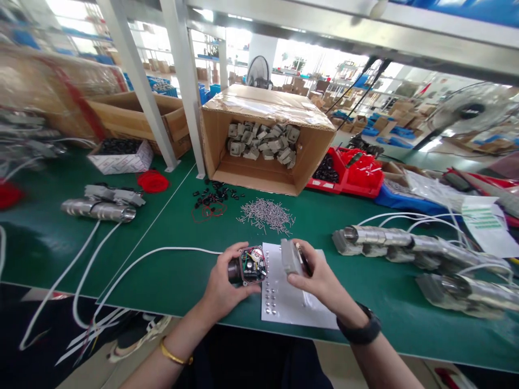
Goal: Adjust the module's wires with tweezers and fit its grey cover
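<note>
Your green bench (170, 270) carries a white plate (284, 302) at the near edge — pins (265, 215) mid-bench, carton (263, 140) behind.

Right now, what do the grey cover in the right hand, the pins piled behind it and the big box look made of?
Grey cover: probably moulded plastic, matte and uniformly grey. Pins: likely metal, silvery with bright glints. Big box: brown corrugated cardboard, with glossy clear tape over the top flap.

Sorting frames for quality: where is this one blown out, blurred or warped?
Head view: windows behind the cardboard box are overexposed; left edge and far-right fan smear and bend with wide-angle distortion; the centre, with left hand, open module, right hand and grey cover, is sharp.
</note>
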### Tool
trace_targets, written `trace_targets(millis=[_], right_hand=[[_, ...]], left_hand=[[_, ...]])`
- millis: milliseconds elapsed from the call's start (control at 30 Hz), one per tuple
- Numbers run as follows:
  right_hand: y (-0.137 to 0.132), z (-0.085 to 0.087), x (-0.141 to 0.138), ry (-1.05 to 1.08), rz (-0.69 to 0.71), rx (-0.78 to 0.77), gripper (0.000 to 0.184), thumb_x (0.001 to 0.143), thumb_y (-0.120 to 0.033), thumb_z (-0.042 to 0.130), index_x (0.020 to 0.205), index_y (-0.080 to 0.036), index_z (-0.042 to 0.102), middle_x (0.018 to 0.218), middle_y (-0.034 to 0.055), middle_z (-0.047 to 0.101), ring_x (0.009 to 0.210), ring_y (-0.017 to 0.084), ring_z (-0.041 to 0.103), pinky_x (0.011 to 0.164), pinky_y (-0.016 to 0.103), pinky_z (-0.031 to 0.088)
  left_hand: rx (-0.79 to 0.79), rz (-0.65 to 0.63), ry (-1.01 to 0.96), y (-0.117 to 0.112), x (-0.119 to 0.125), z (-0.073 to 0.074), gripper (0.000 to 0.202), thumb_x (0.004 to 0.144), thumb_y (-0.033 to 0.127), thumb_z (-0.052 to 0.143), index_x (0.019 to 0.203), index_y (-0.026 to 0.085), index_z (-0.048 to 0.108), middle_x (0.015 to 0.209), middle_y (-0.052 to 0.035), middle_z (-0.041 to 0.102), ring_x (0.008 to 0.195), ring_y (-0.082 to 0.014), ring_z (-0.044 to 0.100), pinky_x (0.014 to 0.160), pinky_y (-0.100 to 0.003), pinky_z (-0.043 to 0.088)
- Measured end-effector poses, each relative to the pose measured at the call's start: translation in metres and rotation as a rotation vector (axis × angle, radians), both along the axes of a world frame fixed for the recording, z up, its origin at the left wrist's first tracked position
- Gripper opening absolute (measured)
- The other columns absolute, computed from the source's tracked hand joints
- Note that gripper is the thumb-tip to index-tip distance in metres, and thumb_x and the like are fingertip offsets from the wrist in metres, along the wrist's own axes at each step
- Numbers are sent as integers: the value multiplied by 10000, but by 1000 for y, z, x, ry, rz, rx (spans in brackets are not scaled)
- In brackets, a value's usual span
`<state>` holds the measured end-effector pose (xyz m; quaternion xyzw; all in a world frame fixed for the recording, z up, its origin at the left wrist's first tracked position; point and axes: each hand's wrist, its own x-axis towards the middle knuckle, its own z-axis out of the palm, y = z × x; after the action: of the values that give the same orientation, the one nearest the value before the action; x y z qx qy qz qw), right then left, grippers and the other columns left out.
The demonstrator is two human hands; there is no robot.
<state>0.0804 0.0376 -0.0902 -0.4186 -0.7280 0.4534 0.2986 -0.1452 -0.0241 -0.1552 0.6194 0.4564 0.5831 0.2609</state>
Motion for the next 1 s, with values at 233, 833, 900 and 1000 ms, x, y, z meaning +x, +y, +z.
trace_targets(millis=[233, 833, 900, 1000], right_hand=[[13, 18, -53, 266, 307, -163, 627, 677, -505, 736, 1176, -206, 502, 1058, 34, 578, 966, 206, 552, 845, 328, 457], [-62, -21, -65, 414, -164, -437, 496, 817, -500, 606, 1162, -173, 466, 827, 37, 596, 487, 86, 445, 395, 184, 319], [-68, -21, -71, 565, -224, -536, 518, 794, -481, 653, 1170, -192, 444, 816, 11, 566, 415, 35, 318, 338, 150, 201], [-73, -19, -77, 620, -282, -575, 542, 752, -483, 703, 1146, -206, 454, 732, -44, 485, 392, 15, 244, 312, 128, 176]], left_hand=[[-29, 46, 145, -1, -2, 3, 445, 681, 450, 767, 871, 200, 452, 1260, -165, 524, 1158, -294, 531, 943, -475, 461], [71, -80, 200, -5, -8, 14, 762, 761, 656, 572, 1354, 240, 339, 1345, -134, 445, 1217, -297, 461, 992, -447, 428], [-52, -125, 58, -1, -10, 27, 762, 815, 729, 368, 1368, 207, 318, 1273, -131, 506, 1140, -282, 523, 946, -420, 454], [-272, -97, 90, 12, -12, 52, 605, 912, 621, 229, 1137, 171, 565, 999, -88, 619, 933, -229, 593, 821, -345, 478]])
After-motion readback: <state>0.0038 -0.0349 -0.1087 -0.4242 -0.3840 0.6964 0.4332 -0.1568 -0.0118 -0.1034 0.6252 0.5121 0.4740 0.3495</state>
